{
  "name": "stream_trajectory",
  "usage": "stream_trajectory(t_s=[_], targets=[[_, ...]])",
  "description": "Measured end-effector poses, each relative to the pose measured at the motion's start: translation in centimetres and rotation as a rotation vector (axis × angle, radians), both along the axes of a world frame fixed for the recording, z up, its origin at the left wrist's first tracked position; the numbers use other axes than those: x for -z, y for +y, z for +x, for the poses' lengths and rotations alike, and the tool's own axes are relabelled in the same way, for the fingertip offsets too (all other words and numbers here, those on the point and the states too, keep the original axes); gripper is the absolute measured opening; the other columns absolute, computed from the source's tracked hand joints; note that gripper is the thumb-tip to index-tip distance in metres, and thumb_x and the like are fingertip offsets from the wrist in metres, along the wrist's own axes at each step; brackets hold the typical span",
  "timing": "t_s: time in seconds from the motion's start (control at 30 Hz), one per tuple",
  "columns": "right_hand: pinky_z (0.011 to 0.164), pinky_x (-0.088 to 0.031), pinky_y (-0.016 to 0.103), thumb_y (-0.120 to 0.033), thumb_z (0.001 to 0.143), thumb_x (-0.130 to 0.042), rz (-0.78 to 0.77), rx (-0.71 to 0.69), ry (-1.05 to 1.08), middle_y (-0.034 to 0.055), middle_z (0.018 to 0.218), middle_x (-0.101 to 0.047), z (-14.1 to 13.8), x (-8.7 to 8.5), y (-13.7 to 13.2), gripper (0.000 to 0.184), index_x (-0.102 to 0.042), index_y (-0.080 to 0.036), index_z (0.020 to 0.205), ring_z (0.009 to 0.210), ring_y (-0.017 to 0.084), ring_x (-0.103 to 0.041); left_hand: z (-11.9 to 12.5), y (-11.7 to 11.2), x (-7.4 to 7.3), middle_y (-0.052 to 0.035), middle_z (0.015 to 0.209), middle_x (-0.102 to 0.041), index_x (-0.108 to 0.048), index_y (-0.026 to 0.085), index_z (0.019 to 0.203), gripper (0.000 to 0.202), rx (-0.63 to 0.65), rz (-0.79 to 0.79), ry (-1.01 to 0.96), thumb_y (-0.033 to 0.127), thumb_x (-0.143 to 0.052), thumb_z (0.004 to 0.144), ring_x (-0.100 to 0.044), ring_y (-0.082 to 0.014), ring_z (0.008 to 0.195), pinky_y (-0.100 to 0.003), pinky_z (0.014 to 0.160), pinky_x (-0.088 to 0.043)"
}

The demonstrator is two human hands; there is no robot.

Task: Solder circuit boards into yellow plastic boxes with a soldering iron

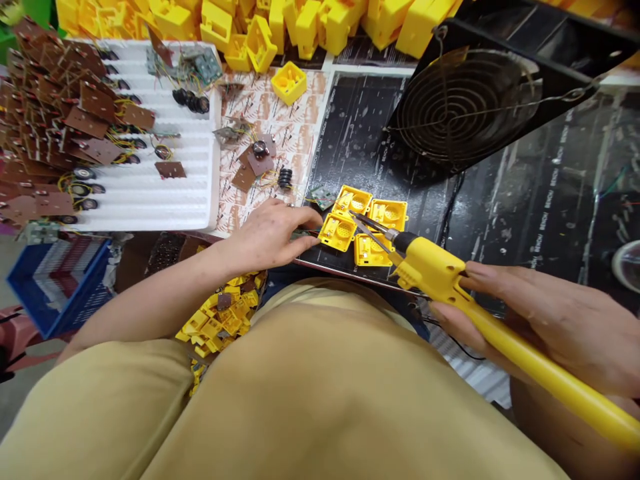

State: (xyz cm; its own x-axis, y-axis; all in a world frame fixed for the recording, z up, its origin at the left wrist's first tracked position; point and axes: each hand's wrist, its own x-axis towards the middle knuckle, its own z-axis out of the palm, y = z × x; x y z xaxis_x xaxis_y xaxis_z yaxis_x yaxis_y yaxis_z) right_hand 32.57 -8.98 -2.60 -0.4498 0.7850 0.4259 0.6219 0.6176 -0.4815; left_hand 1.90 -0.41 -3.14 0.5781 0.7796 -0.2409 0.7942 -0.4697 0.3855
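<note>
My right hand (545,320) is wrapped round a yellow soldering gun (435,270). Its dark tip and thin feed tube reach over several open yellow plastic cases (337,231) grouped on the black mat. Round speaker-like grilles and small parts show inside the cases. My left hand (277,233) is beside the left case, thumb and forefinger drawn together at its edge. Thin wires seem to run between those fingertips, but what they pinch is too small to make out. A small green circuit board (323,196) lies just beyond the left fingertips.
A black fan (455,110) with a wire guard stands at back right. Brown boards (95,107) with wired black round parts are heaped on a white ridged tray (193,167). Yellow housings (315,27) pile along the back. A blue crate (55,287) sits lower left.
</note>
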Motion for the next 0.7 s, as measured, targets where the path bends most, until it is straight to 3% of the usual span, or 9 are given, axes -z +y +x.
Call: stream_trajectory(t_s=[0.17,0.33,0.47,0.57,0.7], targets=[[0.073,-0.06,0.025,-0.035,0.099,-0.062,0.025,0.082,-0.085,0.0056,0.095,-0.076,0.1,1.2,0.0,0.028,-0.059,-0.022,0.124,0.08,0.016,-0.074,-1.3,-0.9,2.0,-0.0056,0.094,-0.079,-0.075,0.018,0.1,0.021,-0.115,0.085,-0.173,0.025,-0.056,0.096,-0.073,-0.0192,0.091,-0.032,0.091,-0.052],[0.073,-0.059,0.023,-0.028,0.094,-0.07,0.108,0.043,-0.096,0.0046,0.094,-0.076,0.1,1.0,0.1,0.032,-0.059,-0.021,0.123,0.078,0.014,-0.073,-0.6,-0.2,1.8,-0.0058,0.097,-0.079,-0.078,0.017,0.098,0.023,-0.092,0.097,-0.292,0.023,-0.056,0.096,-0.073,-0.016,0.092,-0.026,0.085,-0.053],[0.082,-0.061,0.026,-0.018,0.092,-0.072,0.027,-0.02,-0.078,0.005,0.101,-0.075,-0.4,0.2,-0.1,0.039,-0.056,-0.021,0.128,0.088,0.017,-0.074,0.8,0.9,0.8,-0.0015,0.083,-0.078,-0.076,0.018,0.096,0.016,-0.168,0.024,-0.173,0.022,-0.063,0.088,-0.071,-0.015,0.078,-0.025,0.078,-0.052],[0.081,-0.064,0.03,-0.014,0.088,-0.075,0.028,-0.046,-0.04,0.0028,0.101,-0.076,-0.7,0.2,-0.3,0.048,-0.055,-0.022,0.131,0.087,0.018,-0.074,1.6,1.6,0.4,-0.0013,0.078,-0.076,-0.076,0.018,0.089,0.016,-0.142,0.019,-0.057,0.023,-0.062,0.086,-0.069,-0.0153,0.073,-0.026,0.075,-0.051],[0.081,-0.066,0.031,-0.012,0.083,-0.079,0.059,-0.075,-0.026,-0.0006,0.097,-0.076,-1.0,1.1,-0.2,0.043,-0.057,-0.022,0.119,0.089,0.019,-0.075,2.4,2.2,-0.4,-0.0026,0.079,-0.075,-0.077,0.018,0.091,0.02,-0.104,0.022,0.102,0.026,-0.06,0.085,-0.069,-0.0183,0.075,-0.028,0.075,-0.051]])
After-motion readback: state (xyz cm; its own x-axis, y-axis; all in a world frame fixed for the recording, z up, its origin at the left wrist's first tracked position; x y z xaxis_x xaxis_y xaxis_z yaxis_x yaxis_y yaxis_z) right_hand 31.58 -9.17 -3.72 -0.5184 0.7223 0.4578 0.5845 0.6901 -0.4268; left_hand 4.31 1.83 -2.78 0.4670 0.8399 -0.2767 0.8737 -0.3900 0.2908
